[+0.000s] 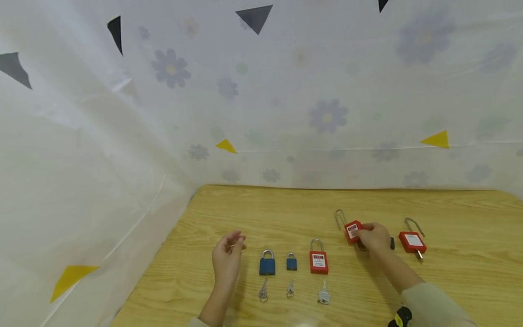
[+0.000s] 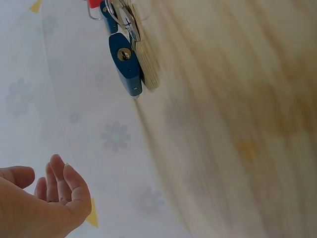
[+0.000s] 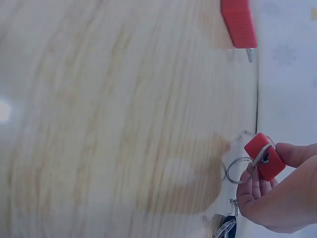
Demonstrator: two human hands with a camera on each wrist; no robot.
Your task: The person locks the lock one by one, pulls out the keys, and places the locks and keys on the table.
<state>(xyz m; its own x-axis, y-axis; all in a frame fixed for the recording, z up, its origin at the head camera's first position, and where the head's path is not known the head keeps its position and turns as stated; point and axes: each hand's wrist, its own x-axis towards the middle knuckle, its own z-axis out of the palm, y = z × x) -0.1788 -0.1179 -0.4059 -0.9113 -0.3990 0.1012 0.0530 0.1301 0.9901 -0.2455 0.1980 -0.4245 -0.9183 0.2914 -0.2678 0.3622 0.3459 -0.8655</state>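
Observation:
My right hand (image 1: 376, 238) holds a red padlock (image 1: 352, 230) with a white label, thumb and fingers pinching its body. Its shackle stands out long toward the back. In the right wrist view, a key (image 3: 260, 156) with a ring sits at that padlock's keyhole. My left hand (image 1: 226, 261) is held over the table, fingers loosely bent around nothing. Just right of it are a larger blue padlock (image 1: 267, 267) and a small blue padlock (image 1: 291, 264). Another red padlock (image 1: 318, 262) lies between the hands.
Key sets (image 1: 263, 290), (image 1: 290, 288) and a key (image 1: 324, 297) lie in front of the left three padlocks. At right lies a red padlock (image 1: 412, 241) with its shackle released. A black object (image 1: 392, 243) is partly hidden behind my right hand. A patterned sheet (image 1: 286, 113) hangs behind the table.

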